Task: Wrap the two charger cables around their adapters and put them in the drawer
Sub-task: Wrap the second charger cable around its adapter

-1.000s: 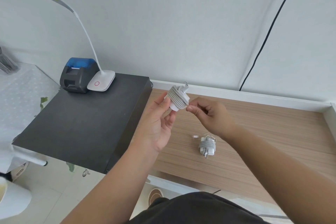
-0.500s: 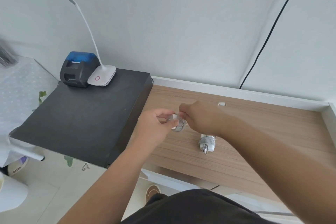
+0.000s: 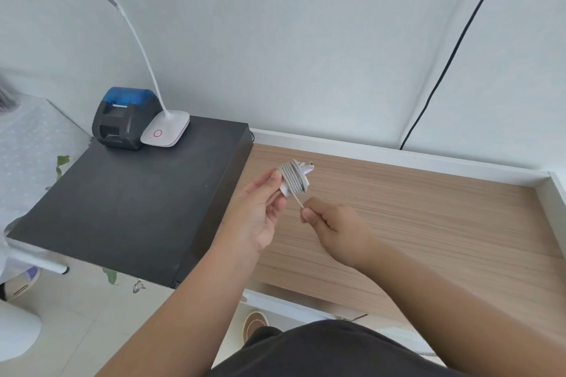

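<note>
Pale grey walls are seen behind a wood-grain table [image 3: 428, 223], and a black cabinet top [image 3: 137, 208] is set against its left edge. A white adapter [image 3: 294, 179] with a grey cable [image 3: 296, 197] wound round it is gripped between the thumb and fingers of the left hand [image 3: 260, 214] and held above the table. The free end of the cable is pinched by the curled fingers of the right hand [image 3: 333, 225], just below and to the right of the adapter, and a short taut length runs between the two. A white desk lamp [image 3: 165, 128] and a dark printer with a blue lid [image 3: 122, 119] are placed at the back of the cabinet top. A black wire [image 3: 453, 52] is seen hanging down the wall.
</note>
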A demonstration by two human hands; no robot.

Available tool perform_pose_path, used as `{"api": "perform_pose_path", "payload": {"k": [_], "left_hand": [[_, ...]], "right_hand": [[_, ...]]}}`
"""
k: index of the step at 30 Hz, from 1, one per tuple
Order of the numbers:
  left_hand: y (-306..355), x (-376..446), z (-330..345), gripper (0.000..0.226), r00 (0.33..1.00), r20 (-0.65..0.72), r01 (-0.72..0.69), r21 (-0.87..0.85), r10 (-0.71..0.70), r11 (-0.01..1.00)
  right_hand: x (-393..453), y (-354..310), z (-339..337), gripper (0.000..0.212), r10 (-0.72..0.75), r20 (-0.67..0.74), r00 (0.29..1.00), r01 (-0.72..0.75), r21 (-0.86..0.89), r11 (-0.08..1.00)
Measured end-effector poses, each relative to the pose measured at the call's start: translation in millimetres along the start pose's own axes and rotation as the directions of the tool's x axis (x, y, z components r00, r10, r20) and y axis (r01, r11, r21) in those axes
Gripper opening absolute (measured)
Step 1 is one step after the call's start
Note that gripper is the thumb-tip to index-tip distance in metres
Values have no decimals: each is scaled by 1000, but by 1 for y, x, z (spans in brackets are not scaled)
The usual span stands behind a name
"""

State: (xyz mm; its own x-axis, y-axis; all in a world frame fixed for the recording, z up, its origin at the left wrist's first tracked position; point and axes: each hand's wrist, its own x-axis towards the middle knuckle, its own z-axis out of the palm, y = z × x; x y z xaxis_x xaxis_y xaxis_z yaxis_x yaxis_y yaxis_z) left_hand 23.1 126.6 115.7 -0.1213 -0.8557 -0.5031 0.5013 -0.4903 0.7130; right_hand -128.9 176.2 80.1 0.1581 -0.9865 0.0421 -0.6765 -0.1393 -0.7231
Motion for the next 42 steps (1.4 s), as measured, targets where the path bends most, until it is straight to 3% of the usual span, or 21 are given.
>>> {"api": "perform_pose_path", "payload": {"k": [4,12,17,20,22,25,28,32,36,39,42], "left_hand": [[2,-4,1,56,987,142,61,72,-71,996],[-2,-11,-1,38,947,272,94,277,-172,956],[-3,-13,1,41,966,247,38,149,-75,988],[-1,-14,2,37,974,224,-31,70,15,997],[0,-13,1,37,976,215,-43,75,26,996],[-1,-15,-5,34,970,242,-46,185,0,982],[-4,-15,-11,27,956,292,-102,410,-24,906],[-7,-11,-9,25,968,248,-222,775,37,592],[-10,-3,-11,27,965,174,-248,842,195,478],[-9,2,-12,28,964,113,-228,815,240,533],[-11,1,-10,28,973,57,-199,696,223,690]], "right_hand": [[3,24,-8,24,56,9,998,-56,136,989],[30,41,-41,21,32,83,996,-30,-26,999],[33,34,-36,34,75,218,973,-36,-177,984],[23,37,-18,27,74,320,945,-70,-23,997],[24,45,-18,27,97,244,965,-118,73,990],[33,53,-37,23,118,121,986,-124,49,991],[43,45,-59,19,56,61,997,-46,-142,989],[42,13,-65,22,-50,85,995,84,-459,884],[30,-10,-44,28,-8,92,996,52,-480,876],[19,-13,-30,25,17,57,998,6,-392,920],[11,-9,-18,22,48,34,998,-39,-232,972]]}}
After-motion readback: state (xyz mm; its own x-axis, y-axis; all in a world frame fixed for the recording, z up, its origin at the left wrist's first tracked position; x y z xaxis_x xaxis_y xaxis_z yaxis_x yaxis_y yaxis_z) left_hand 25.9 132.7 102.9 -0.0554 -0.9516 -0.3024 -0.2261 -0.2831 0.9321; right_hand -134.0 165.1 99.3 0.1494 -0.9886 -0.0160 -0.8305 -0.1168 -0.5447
